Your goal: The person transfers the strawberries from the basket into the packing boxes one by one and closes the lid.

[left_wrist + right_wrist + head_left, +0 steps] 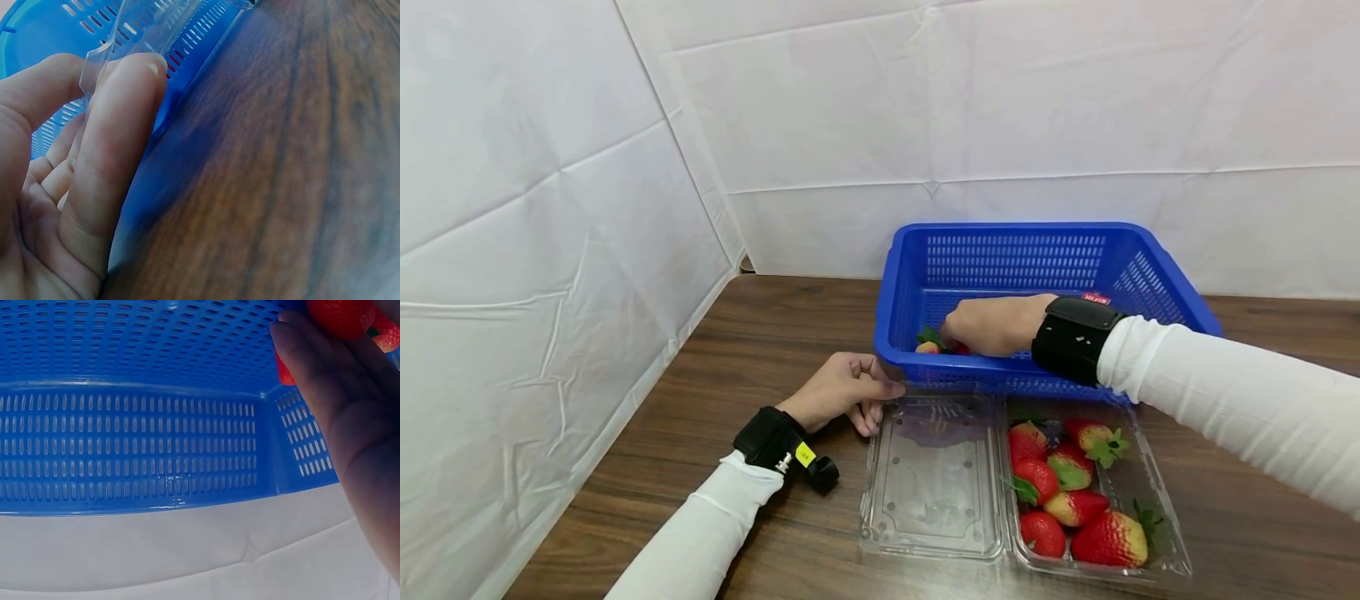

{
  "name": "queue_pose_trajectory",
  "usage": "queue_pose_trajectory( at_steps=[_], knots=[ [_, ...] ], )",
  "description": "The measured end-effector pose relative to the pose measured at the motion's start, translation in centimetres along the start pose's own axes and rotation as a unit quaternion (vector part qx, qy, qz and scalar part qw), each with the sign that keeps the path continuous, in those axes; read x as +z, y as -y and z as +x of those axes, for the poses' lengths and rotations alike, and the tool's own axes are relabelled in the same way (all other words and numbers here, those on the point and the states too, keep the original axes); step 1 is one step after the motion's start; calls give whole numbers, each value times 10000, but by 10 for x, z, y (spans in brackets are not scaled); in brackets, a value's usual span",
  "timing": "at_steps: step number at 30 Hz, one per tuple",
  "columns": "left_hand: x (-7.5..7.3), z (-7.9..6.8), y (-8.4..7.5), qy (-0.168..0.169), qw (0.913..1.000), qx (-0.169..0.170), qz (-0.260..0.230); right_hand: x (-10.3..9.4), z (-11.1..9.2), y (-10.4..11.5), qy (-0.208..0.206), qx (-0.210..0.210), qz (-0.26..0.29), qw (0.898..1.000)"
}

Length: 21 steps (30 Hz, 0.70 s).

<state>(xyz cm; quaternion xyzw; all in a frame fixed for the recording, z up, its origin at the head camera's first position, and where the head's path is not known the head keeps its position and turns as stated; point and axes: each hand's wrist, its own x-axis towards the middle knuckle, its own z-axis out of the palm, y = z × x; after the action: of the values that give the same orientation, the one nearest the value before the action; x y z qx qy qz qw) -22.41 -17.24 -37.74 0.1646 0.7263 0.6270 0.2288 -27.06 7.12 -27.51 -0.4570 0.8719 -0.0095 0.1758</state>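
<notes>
Sheeting (1037, 108): white, creased, walls off the back and left side.
Table (775, 325): dark wood grain, under everything.
Basket (1015, 229): blue plastic, slotted walls, toward the back of the table. Holds loose berries at its left end plus a red label.
Clamshell (940, 500): clear plastic, unfolded, halves side by side in front of basket. Far edge runs up to basket front; contact there unclear.
Berry half (1127, 479): right-hand side of clamshell, at least seven strawberries in it.
Sleeves (1240, 408): white, both arms.
Right hand (1000, 323): down inside basket, left end, fingers bent at the loose berries. Red berry (340, 317) sits against the fingers in right wrist view; can't tell if gripped.
Left hand (838, 392): pinches clamshell's far left corner, thumb on top. Well apart from right hand.
Straps (1075, 337): black, one per wrist.
Clamshell berries (1077, 507): red, some yellow-shouldered, several with green leaves.
Loose berries (928, 347): one pale with leaves just beside right fingertips, red showing under the hand.
Red label (1096, 297): pale lettering, part hidden behind right wrist, not legible.
Yellow tag (805, 454): on left wrist gear, dark print too small to read.
</notes>
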Motion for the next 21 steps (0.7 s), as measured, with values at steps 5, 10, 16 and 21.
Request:
queue_pose_trajectory(
  at_steps=[5,10,16,21],
  knots=[
    [0,0,0,0,10000,-1,-2,2,1,-1,8,-68,7,10000],
    [-1,0,0,3,10000,1,-9,3,0,-1,59,21,10,10000],
    [0,1,0,14,10000,17,-32,3,-2,0,99,113,87,9998],
    [0,1,0,12,10000,22,-38,3,-6,-3,37,116,103,9999]
  ],
)
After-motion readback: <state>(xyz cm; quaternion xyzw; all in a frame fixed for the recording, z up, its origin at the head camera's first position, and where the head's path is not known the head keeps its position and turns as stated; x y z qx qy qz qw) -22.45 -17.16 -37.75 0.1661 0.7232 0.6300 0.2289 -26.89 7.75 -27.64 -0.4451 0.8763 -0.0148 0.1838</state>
